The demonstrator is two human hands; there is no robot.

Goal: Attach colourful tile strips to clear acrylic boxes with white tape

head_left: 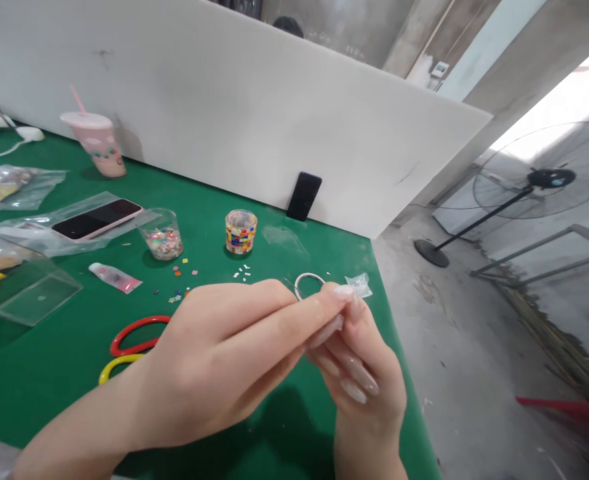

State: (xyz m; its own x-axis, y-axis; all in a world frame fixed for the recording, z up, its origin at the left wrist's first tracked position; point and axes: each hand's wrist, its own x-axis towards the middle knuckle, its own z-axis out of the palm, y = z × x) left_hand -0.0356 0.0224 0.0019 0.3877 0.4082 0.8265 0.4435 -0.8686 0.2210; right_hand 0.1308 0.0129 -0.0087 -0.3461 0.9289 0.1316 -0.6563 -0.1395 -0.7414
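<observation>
My left hand (239, 347) reaches across from the left, its fingers pinched together at the tips. They meet the fingertips of my right hand (369, 360), whose fingers are curled in. A bit of something pale and see-through shows between the fingers, too covered to name. Just behind the fingertips are a thin pale ring (300, 280) and a crumpled clear plastic piece (360, 285); whether the plastic touches my right hand I cannot tell. Partly hidden by my left wrist, scissors with one red and one yellow handle (134, 333) rest on the green table (74, 373).
Beyond the hands stand a mosaic-covered glass cup (241, 233), a clear cup of small pieces (165, 241) and a leaning phone (304, 196). Leftward are a small tube (115, 277), another phone (98, 219), a clear box (34, 293) and a pink tumbler (97, 143). A white partition (214, 100) borders the table.
</observation>
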